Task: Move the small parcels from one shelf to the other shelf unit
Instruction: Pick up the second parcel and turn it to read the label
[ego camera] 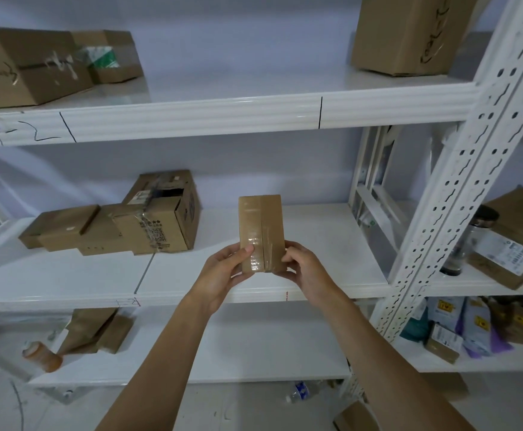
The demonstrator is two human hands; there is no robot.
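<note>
A small brown cardboard parcel (261, 225), sealed with clear tape, stands upright in front of the middle shelf (316, 244) of the left shelf unit. My left hand (226, 272) grips its lower left edge, thumb on the front face. My right hand (300, 269) holds its lower right edge. The parcel hovers just above the shelf board, near its front lip. To the right, the other shelf unit (487, 281) holds a labelled flat parcel (509, 247) and, one level down, several small packets (472, 328).
Taped cardboard boxes (148, 219) lie on the middle shelf to the left. Larger boxes sit on the top shelf at left (27, 66) and right (406, 35). A perforated white upright (459, 169) divides the units. An orange bottle (42, 356) and brown packages (98, 331) rest on the lower shelf.
</note>
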